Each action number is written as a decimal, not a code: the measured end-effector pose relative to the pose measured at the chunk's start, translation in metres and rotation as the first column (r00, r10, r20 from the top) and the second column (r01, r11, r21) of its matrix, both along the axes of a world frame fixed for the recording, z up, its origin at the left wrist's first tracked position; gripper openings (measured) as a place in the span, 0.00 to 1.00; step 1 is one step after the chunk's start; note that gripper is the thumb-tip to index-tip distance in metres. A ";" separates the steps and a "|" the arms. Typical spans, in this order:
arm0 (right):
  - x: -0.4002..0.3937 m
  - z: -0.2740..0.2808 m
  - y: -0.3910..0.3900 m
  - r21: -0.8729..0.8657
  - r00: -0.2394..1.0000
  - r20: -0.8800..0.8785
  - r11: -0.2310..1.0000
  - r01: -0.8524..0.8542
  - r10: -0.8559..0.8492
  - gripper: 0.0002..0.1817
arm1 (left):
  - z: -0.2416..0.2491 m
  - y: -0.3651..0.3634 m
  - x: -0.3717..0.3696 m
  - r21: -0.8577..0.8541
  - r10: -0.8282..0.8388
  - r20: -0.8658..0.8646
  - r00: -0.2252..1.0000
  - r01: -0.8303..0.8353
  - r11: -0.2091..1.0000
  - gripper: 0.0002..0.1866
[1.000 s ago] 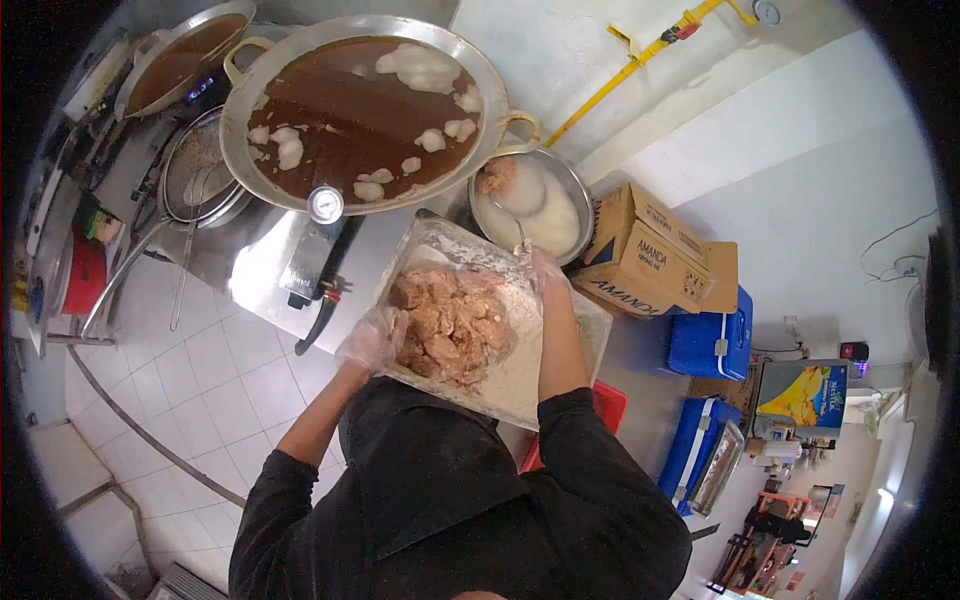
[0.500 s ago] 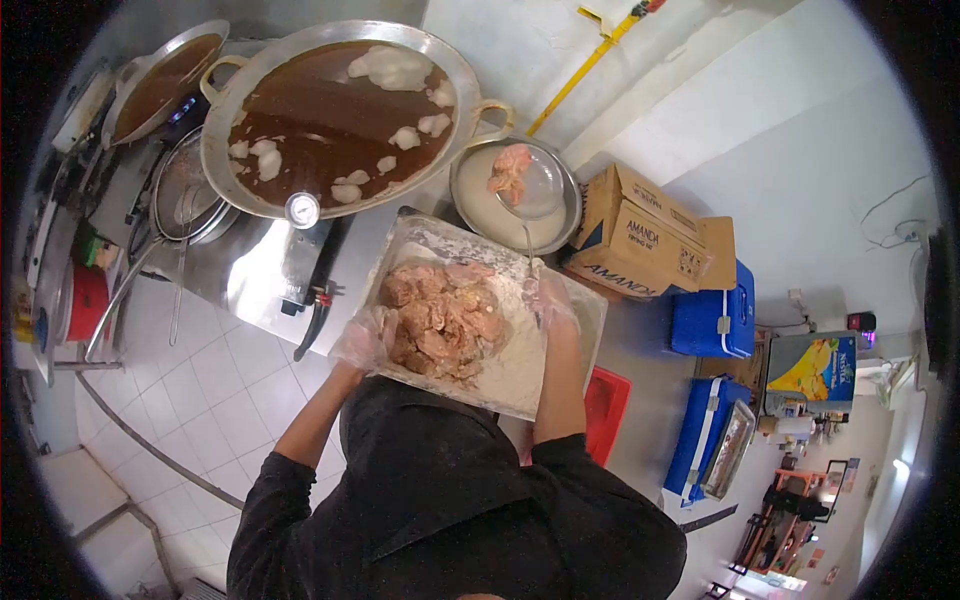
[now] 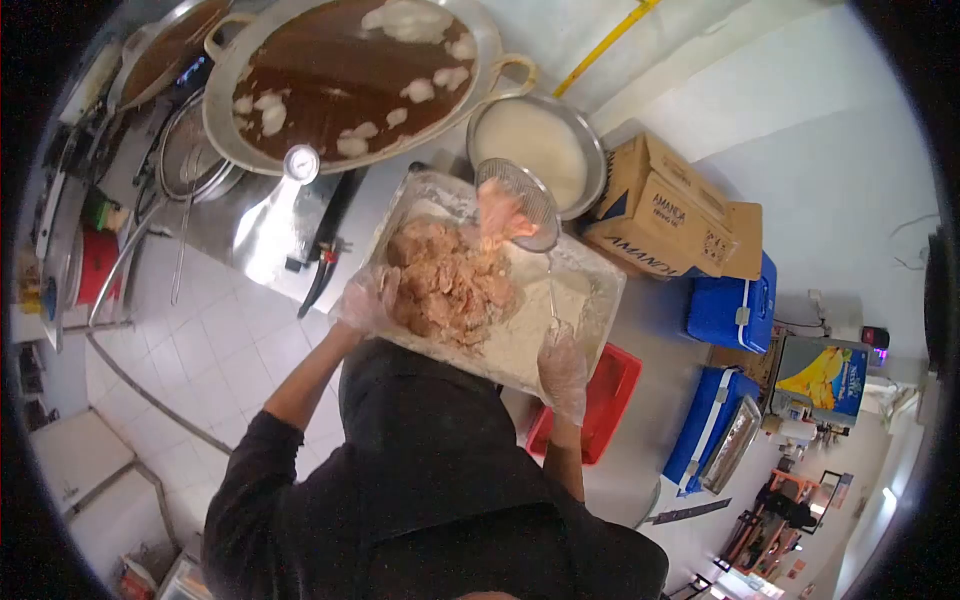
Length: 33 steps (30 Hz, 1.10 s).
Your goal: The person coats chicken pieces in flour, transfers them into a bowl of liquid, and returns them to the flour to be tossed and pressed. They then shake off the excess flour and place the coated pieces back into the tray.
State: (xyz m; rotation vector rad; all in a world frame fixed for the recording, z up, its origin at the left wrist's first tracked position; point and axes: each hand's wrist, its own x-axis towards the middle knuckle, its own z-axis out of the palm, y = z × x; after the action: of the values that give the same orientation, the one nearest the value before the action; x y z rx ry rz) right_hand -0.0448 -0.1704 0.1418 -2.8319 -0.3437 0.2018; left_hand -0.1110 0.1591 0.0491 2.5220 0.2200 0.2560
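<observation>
My right hand, in a clear plastic glove, grips the long handle of a wire mesh skimmer. The skimmer tilts over the far edge of a tray, with pale pink raw meat at its left lip. A heap of flour-coated meat pieces fills the tray's left part; loose white flour lies on the right. My left hand, also gloved, is closed on the tray's left edge. Behind the skimmer stands a metal bowl of whitish liquid.
A wide pan of brown oil with pale pieces floating in it stands at the far left, a dial thermometer at its rim. Cardboard boxes, blue coolers and a red tub are on the right.
My right hand has drawn the skimmer back from the bowl to over the tray and tipped it, and the meat has slid to its left lip. My left hand stays at the tray.
</observation>
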 end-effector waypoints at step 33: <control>0.316 -0.019 -0.028 -0.307 0.889 -0.443 0.913 -0.270 0.114 0.09 | -0.043 0.012 0.002 -0.169 -0.033 0.185 0.982 0.065 0.983 0.19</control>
State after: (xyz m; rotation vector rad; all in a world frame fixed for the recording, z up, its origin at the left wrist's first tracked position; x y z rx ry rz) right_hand 0.2707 -0.1985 0.1227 -2.9885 -0.5416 0.9958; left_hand -0.1085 0.1715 0.0059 2.3108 0.1022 0.4262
